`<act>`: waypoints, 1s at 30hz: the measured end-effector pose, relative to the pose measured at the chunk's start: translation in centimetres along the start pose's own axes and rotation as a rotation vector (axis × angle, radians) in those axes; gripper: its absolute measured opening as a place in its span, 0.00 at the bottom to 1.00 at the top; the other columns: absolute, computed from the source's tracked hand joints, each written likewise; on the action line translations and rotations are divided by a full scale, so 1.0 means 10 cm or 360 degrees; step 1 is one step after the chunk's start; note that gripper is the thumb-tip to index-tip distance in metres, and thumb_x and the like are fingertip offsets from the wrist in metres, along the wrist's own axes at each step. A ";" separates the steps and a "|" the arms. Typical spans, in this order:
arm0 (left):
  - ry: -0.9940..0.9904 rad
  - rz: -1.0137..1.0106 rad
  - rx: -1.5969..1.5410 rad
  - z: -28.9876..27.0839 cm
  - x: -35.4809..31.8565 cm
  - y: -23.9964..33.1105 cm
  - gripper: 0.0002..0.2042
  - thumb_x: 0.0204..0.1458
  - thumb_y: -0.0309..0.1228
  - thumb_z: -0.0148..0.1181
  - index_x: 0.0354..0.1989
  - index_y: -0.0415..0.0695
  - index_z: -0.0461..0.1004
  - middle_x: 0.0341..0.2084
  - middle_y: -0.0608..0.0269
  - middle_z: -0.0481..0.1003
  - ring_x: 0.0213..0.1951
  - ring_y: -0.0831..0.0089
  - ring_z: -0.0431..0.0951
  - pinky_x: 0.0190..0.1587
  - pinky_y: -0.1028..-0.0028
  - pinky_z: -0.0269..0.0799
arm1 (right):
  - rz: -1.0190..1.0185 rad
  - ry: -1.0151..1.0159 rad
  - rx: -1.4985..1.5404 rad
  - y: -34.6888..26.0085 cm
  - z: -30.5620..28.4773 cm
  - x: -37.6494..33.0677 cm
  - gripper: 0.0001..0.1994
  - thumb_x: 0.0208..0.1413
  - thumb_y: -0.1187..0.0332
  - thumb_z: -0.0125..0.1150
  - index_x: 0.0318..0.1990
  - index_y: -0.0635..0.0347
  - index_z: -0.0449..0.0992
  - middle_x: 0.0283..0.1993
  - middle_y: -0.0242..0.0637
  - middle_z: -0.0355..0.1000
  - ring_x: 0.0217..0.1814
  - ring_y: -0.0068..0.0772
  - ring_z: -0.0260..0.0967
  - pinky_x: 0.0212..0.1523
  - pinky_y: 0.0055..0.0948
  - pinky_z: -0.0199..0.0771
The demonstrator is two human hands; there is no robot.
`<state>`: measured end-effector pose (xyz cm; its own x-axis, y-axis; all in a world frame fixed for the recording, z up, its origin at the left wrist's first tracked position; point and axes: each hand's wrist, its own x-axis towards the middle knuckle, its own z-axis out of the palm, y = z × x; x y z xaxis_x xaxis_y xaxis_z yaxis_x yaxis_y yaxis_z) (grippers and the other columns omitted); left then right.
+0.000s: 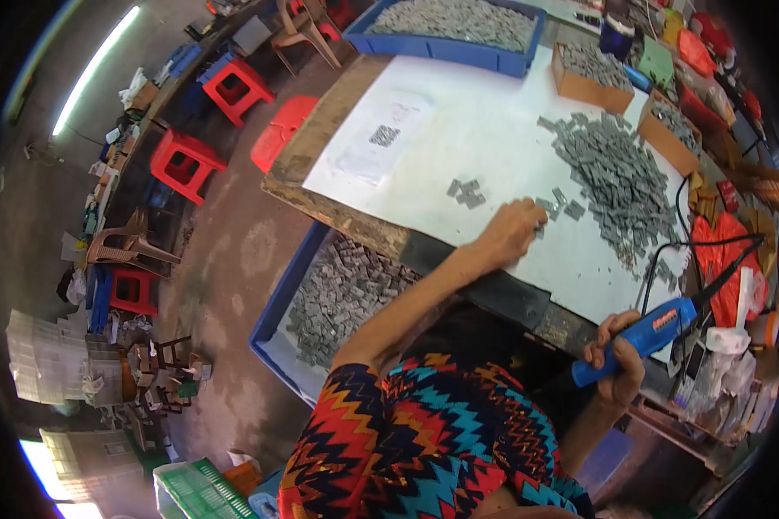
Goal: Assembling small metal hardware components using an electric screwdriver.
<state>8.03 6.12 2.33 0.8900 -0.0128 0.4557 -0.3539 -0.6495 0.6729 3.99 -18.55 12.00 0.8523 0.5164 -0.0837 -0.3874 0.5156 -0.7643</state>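
My right hand [616,362] is wrapped round a blue handheld power tool [636,339] with a black cord. The tool's front end points down and left, and its tip is hard to make out. On the white table sheet, my left hand [511,232] has its fingers closed on a small grey flat piece [540,231], mostly covered by the fingertips. Just beyond and right of those fingers lie a few loose grey pieces [560,199]. A small cluster of similar pieces [466,193] lies left of that hand. The large heap of grey pieces [616,177] spreads to the right.
At the far side stands a blue tray [511,62] full of pieces, with cardboard boxes [593,91] beside it. A blue-rimmed bin [287,281] of pieces sits below the table's left edge. Red stools [186,164] stand on the floor. The black cord [649,275] loops across the table's right side.
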 end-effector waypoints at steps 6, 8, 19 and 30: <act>-0.0057 -0.0049 0.0026 0.01 -0.09 0.12 0.08 0.37 0.19 0.55 0.29 0.40 0.69 0.27 0.53 0.67 0.33 0.55 0.68 0.35 0.64 0.63 | -0.0064 -0.0068 -0.0037 -0.10 0.02 0.11 0.13 0.44 0.74 0.55 0.36 0.64 0.60 0.26 0.41 0.62 0.15 0.25 0.60 0.23 0.27 0.67; -0.0050 -0.0066 0.0009 0.03 -0.07 0.13 0.08 0.37 0.19 0.56 0.29 0.40 0.69 0.27 0.54 0.67 0.33 0.55 0.68 0.35 0.64 0.63 | -0.0100 -0.0079 -0.0045 -0.14 0.02 0.13 0.13 0.44 0.74 0.55 0.36 0.64 0.60 0.26 0.41 0.62 0.15 0.25 0.60 0.23 0.27 0.67; -0.0045 -0.0039 -0.0038 0.06 -0.10 0.20 0.07 0.38 0.19 0.56 0.28 0.39 0.69 0.27 0.54 0.67 0.32 0.56 0.68 0.35 0.64 0.63 | -0.0504 -0.0256 -0.0089 -0.39 0.03 0.19 0.15 0.45 0.73 0.55 0.37 0.66 0.57 0.28 0.42 0.59 0.15 0.24 0.58 0.24 0.26 0.66; -0.0028 -0.0041 -0.0070 0.03 -0.08 0.24 0.07 0.39 0.19 0.55 0.29 0.39 0.69 0.27 0.54 0.67 0.32 0.56 0.68 0.35 0.64 0.63 | -0.0977 -0.0324 -0.0294 -0.53 -0.10 0.23 0.12 0.49 0.72 0.51 0.40 0.67 0.59 0.30 0.40 0.57 0.20 0.23 0.57 0.27 0.24 0.60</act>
<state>6.54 4.35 3.42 0.9037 -0.0103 0.4280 -0.3430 -0.6156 0.7095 8.37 -20.75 15.21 0.8082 0.2949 0.5097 0.2286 0.6406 -0.7331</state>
